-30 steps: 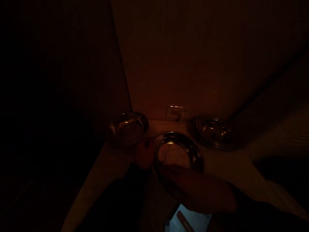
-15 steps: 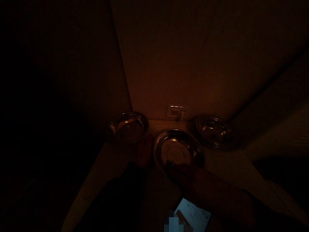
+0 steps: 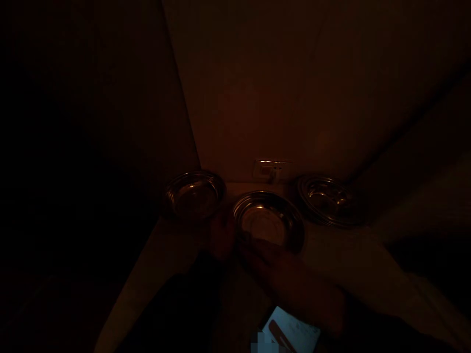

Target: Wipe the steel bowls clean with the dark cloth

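Observation:
The scene is very dark. A round steel plate (image 3: 268, 215) lies in the middle of a pale surface (image 3: 162, 255). My left hand (image 3: 220, 239) rests against the plate's left rim. My right hand (image 3: 274, 267) reaches over its near rim, fingers on the edge. The dark hides whether either hand grips the rim or only touches it. A second steel plate (image 3: 194, 195) lies at the back left, and a third (image 3: 327, 200) at the back right.
A wall socket (image 3: 271, 170) sits low on the wall behind the plates. A lit phone screen (image 3: 292, 333) glows at the bottom edge under my right forearm. Walls meet in a corner at the left.
The middle plate has moved slightly away from me towards the wall. My right hand has shifted left and forward along its near rim.

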